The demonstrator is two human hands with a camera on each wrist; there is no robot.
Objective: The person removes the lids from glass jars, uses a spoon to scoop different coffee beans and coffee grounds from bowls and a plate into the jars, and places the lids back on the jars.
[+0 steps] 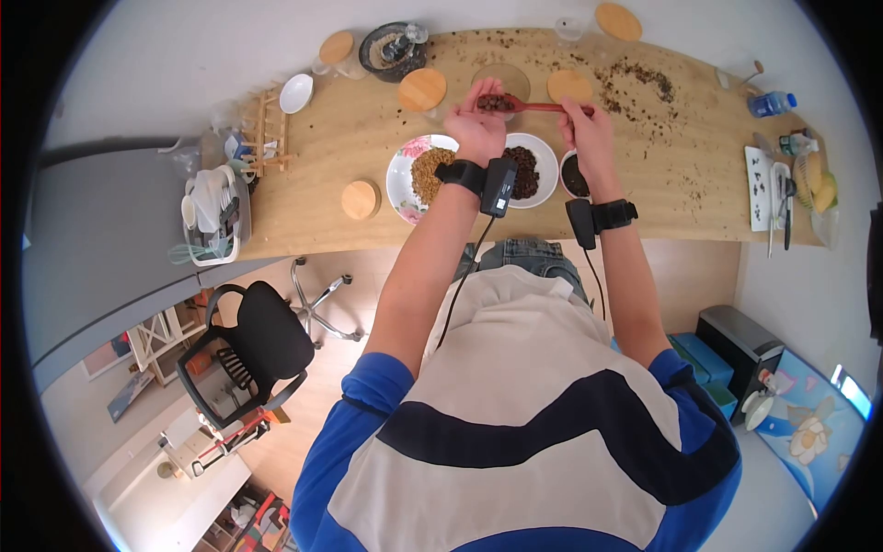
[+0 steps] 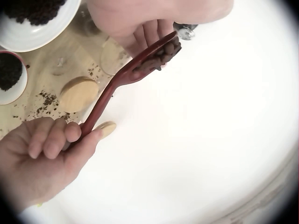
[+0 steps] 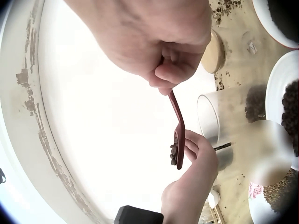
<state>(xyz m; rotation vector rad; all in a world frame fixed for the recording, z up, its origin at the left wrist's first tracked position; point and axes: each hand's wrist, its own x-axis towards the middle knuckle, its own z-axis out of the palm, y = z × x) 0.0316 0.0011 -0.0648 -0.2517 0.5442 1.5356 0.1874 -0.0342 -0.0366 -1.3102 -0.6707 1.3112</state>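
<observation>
My right hand [image 1: 590,138] grips the handle of a dark red spoon [image 2: 100,102], held level above the table. Dark brown beans [image 3: 174,151] are heaped in the spoon's bowl. Close by that bowl is my left hand [image 1: 478,129], palm turned up and fingers relaxed, holding nothing. In the right wrist view the left hand [image 3: 198,156] shows just behind the spoon. Below the hands, a white plate [image 1: 550,175] holds more of the dark beans, beside a flowered plate [image 1: 396,179] of golden-brown grains. A small bowl [image 2: 16,91] with dark, fine contents lies near the right wrist.
Wooden-lidded jars [image 1: 422,89] and a dark stone mortar [image 1: 372,63] stand along the back. Dark crumbs [image 1: 658,83] are scattered at the back right. A wooden rack [image 1: 267,133] is at the left; a blue-capped bottle [image 1: 771,104] and a white tray [image 1: 758,189] are at the right.
</observation>
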